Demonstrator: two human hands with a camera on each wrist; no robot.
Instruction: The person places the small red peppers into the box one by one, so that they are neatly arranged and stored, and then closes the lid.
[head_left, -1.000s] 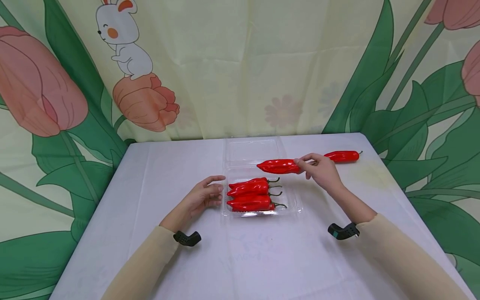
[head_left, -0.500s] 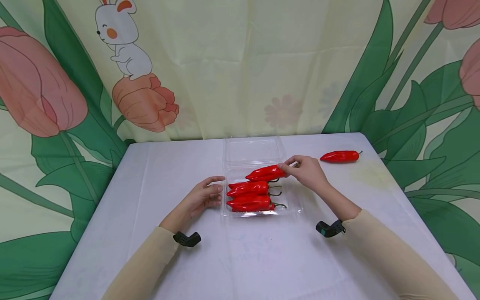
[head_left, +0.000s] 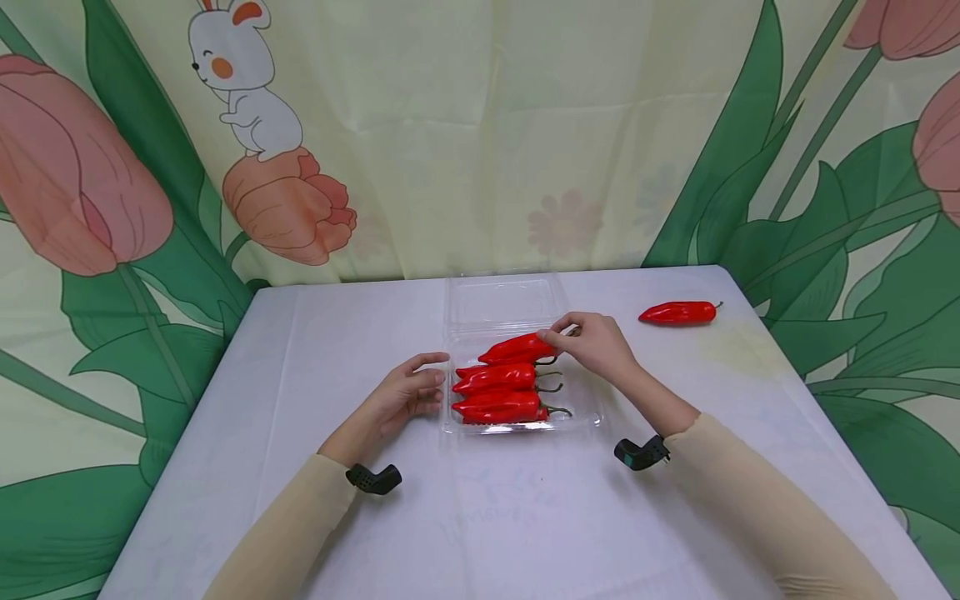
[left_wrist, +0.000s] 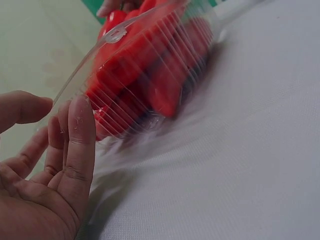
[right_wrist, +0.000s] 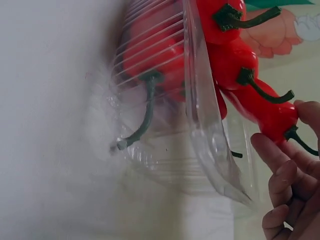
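Note:
My right hand (head_left: 596, 346) pinches a red chili pepper (head_left: 516, 348) near its stem end, between thumb and fingers. That pepper lies at a slant over the back of a clear plastic clamshell box (head_left: 583, 421). Several more red peppers (head_left: 495, 407) with green stems fill the box, stacked and pointing left. In the right wrist view the held pepper (right_wrist: 277, 120) sits against the other peppers, above the box rim. My left hand (head_left: 408, 392) is at the box's left wall, fingers loosely bent; in the left wrist view its fingertips (left_wrist: 80, 112) meet the clear wall.
The box's clear lid (head_left: 506, 300) lies folded back toward the rear edge. One more red pepper (head_left: 678, 313) lies at the back right of the white-covered table (head_left: 510, 525). A printed curtain (head_left: 450, 150) hangs behind.
My right hand has carried the pepper left and slightly toward me, from beside the box to over its back part. The left hand has stayed at the box's left side.

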